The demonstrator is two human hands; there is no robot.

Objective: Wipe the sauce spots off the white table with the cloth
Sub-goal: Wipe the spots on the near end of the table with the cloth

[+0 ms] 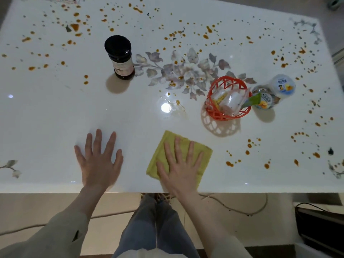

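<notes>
- Left hand [98,161]: flat, fingers spread, resting on the white table [46,112]; holds nothing.
- Dark jar [121,56]: far, left of centre; label unreadable.
- Cloth [170,135]: yellow-green, folded, at the near edge, right of centre.
- Right hand [178,168]: flat, fingers spread, pressing the cloth down.
- Advice: keep palm pressure even and sweep right toward the nearest sauce spots [229,163], skirting the red basket [226,78].
- Plastic jars [273,92]: printed labels, writing too blurred to read.

Beige floor [115,203] shows below the worktop's [46,112] near edge. A pale cable [229,209] loops across it, and a black case [320,226] sits at the right. Round lamp glare [166,107] shines on the glossy top.
</notes>
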